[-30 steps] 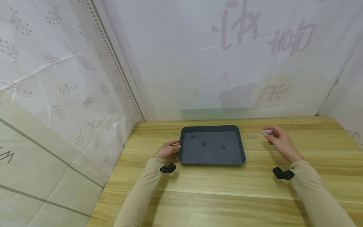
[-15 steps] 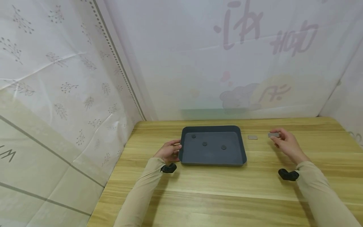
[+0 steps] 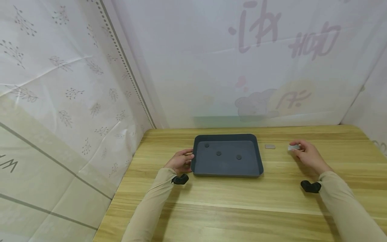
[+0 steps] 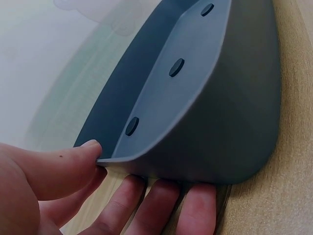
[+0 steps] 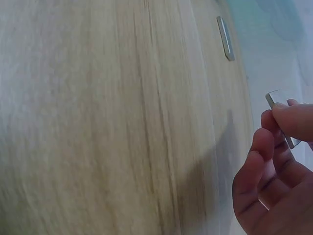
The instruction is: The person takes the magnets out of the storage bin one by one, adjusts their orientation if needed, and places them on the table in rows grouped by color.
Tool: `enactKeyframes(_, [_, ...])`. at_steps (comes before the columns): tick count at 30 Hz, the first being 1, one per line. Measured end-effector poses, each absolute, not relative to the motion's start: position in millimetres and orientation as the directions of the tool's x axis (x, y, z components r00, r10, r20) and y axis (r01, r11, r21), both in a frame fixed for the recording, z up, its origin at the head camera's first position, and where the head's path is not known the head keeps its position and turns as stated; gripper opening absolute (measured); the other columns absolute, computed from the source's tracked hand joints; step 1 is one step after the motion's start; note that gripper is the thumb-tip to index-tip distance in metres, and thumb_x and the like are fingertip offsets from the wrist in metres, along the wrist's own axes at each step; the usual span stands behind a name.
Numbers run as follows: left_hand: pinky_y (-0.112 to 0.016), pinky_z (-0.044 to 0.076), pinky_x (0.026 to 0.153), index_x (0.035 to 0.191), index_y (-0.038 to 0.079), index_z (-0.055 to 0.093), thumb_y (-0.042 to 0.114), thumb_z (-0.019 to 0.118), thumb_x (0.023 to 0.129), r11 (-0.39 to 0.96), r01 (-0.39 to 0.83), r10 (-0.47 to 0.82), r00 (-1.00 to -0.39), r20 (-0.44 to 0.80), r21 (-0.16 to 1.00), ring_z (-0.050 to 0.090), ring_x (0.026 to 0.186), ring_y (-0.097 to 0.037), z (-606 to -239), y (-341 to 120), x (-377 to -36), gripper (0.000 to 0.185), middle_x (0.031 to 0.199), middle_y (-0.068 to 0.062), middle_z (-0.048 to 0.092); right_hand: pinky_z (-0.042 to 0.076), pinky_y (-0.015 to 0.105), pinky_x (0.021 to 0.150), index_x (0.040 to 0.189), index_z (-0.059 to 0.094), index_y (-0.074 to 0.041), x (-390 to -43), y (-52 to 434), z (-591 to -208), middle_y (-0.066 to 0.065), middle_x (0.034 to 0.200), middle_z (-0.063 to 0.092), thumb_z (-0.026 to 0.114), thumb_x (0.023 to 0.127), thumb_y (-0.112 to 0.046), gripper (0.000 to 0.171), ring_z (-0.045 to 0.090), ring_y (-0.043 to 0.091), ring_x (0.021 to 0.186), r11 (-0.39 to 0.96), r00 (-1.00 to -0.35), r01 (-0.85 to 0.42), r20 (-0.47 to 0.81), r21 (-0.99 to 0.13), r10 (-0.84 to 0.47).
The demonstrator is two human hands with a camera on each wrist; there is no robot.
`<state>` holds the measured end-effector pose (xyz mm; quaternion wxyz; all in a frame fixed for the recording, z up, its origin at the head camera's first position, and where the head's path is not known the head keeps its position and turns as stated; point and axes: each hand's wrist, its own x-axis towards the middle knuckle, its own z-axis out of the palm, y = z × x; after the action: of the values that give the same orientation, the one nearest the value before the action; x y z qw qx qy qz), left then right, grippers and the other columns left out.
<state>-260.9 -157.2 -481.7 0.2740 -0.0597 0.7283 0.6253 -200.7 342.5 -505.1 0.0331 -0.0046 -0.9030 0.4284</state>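
Observation:
A shallow dark grey rectangular tray lies on the table, with three small dark round discs on its floor. At its left wall my left hand grips the tray, thumb at the rim and fingers against the outside. Off to the right, my right hand pinches a small flat rectangular silvery piece between thumb and fingers, above the table. A similar flat piece lies on the wood between the tray and this hand; the right wrist view shows that lying piece too.
The wooden table stretches in front of the tray and to both sides. Behind it hangs a pale printed curtain, and a leaf-patterned sheet hangs on the left. Each wrist wears a black device.
My right hand has moved right and slightly nearer with the silvery piece, whose tilt has changed. My left hand keeps its grip on the tray, and the discs stay in place.

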Motion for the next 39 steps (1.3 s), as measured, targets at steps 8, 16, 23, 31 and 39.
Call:
enactKeyframes(8, [-0.036,0.052,0.069,0.147,0.016,0.041,0.015,0.052,0.1,0.193,-0.438,0.249,-0.844,-0.476,0.878,0.064,0.089,-0.021,-485,-158,-262,0.048,0.132,-0.018,0.056,0.043,0.027,0.063,0.122,0.054,0.004,-204,342,-503,0.024,0.1,0.059,0.055,0.097,-0.011,0.03,0.051,0.016,0.078,0.698,-1.0,0.005,0.0,-0.716,0.007])
enactKeyframes(16, [-0.035,0.052,0.068,0.147,0.016,0.041,0.015,0.052,0.1,0.178,-0.445,0.245,-0.844,-0.478,0.878,0.063,0.086,-0.02,-484,-158,-263,0.048,0.132,-0.017,0.057,0.04,0.029,0.066,0.118,0.056,0.005,-209,341,-503,0.025,0.097,0.061,0.057,0.095,-0.01,0.027,0.052,0.021,0.079,0.732,-1.0,-0.008,0.003,-0.681,-0.008])
enactKeyframes(23, [-0.036,0.052,0.069,0.147,0.017,0.041,0.015,0.052,0.101,0.191,-0.437,0.254,-0.843,-0.474,0.879,0.063,0.087,-0.02,-484,-157,-264,0.048,0.134,-0.018,0.056,0.039,0.032,0.065,0.115,0.057,0.004,-212,341,-503,0.026,0.093,0.061,0.059,0.094,-0.01,0.025,0.055,0.028,0.078,0.778,-1.0,-0.031,0.018,-0.628,-0.025])
enactKeyframes(31, [-0.037,0.052,0.071,0.148,0.017,0.04,0.017,0.052,0.101,0.213,-0.428,0.251,-0.845,-0.472,0.878,0.064,0.092,-0.022,-483,-157,-263,0.049,0.138,-0.018,0.053,0.046,0.05,0.074,0.116,0.058,0.005,-215,341,-504,0.033,0.106,0.061,0.057,0.096,-0.012,0.026,0.059,0.043,0.093,0.79,-0.999,-0.036,0.02,-0.611,-0.03])
enactKeyframes(39, [-0.038,0.053,0.073,0.148,0.017,0.039,0.016,0.051,0.101,0.2,-0.436,0.258,-0.84,-0.477,0.877,0.064,0.094,-0.023,-482,-158,-262,0.049,0.137,-0.018,0.053,0.045,0.054,0.077,0.119,0.057,0.007,-217,340,-505,0.036,0.112,0.059,0.055,0.098,-0.015,0.03,0.057,0.048,0.097,0.791,-1.0,-0.022,0.004,-0.612,-0.024])
